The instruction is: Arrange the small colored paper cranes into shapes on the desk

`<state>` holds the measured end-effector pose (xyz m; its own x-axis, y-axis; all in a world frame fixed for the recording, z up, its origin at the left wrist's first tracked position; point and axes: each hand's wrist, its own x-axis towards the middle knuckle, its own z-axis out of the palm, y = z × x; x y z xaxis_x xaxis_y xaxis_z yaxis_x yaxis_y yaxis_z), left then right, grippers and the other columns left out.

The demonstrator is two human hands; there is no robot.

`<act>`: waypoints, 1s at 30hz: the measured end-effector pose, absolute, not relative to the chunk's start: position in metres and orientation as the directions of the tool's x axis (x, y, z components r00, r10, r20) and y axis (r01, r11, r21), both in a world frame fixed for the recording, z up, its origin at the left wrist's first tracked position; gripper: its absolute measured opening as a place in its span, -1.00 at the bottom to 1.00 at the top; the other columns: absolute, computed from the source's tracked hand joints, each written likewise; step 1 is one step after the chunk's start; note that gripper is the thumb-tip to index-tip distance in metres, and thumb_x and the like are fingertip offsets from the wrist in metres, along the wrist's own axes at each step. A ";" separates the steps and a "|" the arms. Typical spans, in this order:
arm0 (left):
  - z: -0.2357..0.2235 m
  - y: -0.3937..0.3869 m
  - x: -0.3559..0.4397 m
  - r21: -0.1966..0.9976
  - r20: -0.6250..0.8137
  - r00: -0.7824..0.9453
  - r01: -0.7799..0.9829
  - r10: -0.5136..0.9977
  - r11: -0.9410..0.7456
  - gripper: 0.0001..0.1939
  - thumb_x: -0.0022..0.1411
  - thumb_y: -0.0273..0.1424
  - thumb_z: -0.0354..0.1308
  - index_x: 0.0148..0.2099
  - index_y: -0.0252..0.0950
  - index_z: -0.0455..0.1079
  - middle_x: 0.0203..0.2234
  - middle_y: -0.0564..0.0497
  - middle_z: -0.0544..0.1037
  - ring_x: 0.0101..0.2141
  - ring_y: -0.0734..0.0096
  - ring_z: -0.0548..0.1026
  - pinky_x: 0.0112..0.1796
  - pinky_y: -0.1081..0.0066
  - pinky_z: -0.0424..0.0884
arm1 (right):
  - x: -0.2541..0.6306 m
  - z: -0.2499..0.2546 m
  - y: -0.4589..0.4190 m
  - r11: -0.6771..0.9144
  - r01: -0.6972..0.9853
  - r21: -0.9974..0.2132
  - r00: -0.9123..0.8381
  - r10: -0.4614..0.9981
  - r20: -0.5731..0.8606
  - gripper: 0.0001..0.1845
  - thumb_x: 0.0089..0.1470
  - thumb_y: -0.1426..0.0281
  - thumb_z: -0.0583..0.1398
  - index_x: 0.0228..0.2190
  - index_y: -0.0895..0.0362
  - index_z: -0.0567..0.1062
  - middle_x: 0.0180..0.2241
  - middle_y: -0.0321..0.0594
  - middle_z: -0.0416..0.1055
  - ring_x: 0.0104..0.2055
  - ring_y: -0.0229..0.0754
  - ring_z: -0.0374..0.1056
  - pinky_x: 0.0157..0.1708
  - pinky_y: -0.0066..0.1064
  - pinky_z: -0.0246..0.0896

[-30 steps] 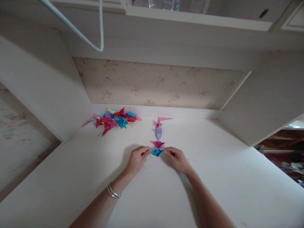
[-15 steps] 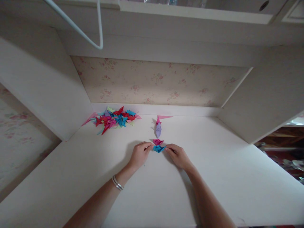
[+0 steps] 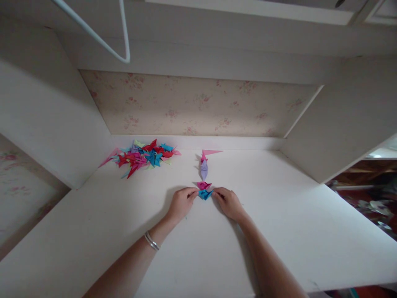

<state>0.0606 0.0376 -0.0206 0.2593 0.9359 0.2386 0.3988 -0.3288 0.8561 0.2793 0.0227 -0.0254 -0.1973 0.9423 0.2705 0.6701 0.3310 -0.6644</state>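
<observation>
A blue folded-paper crane [image 3: 205, 195] is pinched at its two ends, low over the white tabletop. My left hand [image 3: 182, 203] grips its left tip with closed fingers, and my right hand [image 3: 228, 203] closes on its right tip. Just behind it lies a magenta folded-paper piece [image 3: 204, 185]. Farther back, in the same line, are a purple folded-paper crane [image 3: 204, 170] and a pink folded-paper piece [image 3: 211, 152] with a long point toward the right.
A heap of folded-paper cranes [image 3: 143, 156] in several colours lies at the back left of the white table [image 3: 192, 252]. White side panels [image 3: 341, 116] flank the table, with a floral back wall [image 3: 186, 103]. A white cable [image 3: 105, 44] hangs at upper left.
The view has shifted slightly to the right. Both hands keep their hold on the blue crane, and the right hand sits a little closer to the left one.
</observation>
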 end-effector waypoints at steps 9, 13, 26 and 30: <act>-0.024 0.046 0.065 0.839 0.275 0.239 0.414 0.931 -0.354 -0.78 0.25 -0.34 0.09 -0.20 -0.23 0.56 -0.34 0.00 0.63 -0.41 0.42 0.53 -0.38 0.49 0.40 | 0.280 -0.031 0.026 0.324 0.706 -0.629 -0.177 0.942 0.287 -0.70 0.20 0.26 0.04 -0.27 0.02 0.56 -0.30 -0.21 0.53 -0.25 -0.12 0.42 -0.22 -0.37 0.21; -0.024 0.048 0.068 0.837 0.291 0.225 0.410 0.930 -0.361 -0.79 0.25 -0.35 0.10 -0.19 -0.22 0.56 -0.28 0.00 0.64 -0.32 0.37 0.55 -0.28 0.45 0.42 | 0.281 -0.032 0.027 0.321 0.723 -0.612 -0.168 0.941 0.295 -0.70 0.22 0.28 0.03 -0.27 0.03 0.54 -0.29 -0.20 0.53 -0.25 -0.13 0.41 -0.22 -0.39 0.20; -0.029 0.045 0.063 0.829 0.264 0.185 0.458 0.947 -0.321 -0.76 0.27 -0.31 0.08 -0.15 -0.24 0.55 -0.33 -0.01 0.63 -0.46 0.44 0.52 -0.47 0.53 0.35 | 0.276 -0.027 0.027 0.300 0.755 -0.583 -0.166 0.948 0.273 -0.70 0.23 0.26 0.03 -0.27 0.03 0.54 -0.30 -0.22 0.53 -0.27 -0.15 0.42 -0.24 -0.42 0.18; -0.027 0.046 0.064 0.835 0.235 0.178 0.466 0.956 -0.292 -0.76 0.27 -0.31 0.08 -0.15 -0.25 0.55 -0.34 0.00 0.63 -0.49 0.47 0.50 -0.45 0.53 0.34 | 0.276 -0.026 0.025 0.292 0.771 -0.566 -0.164 0.950 0.267 -0.71 0.22 0.27 0.03 -0.28 0.04 0.54 -0.31 -0.23 0.53 -0.30 -0.17 0.41 -0.29 -0.44 0.17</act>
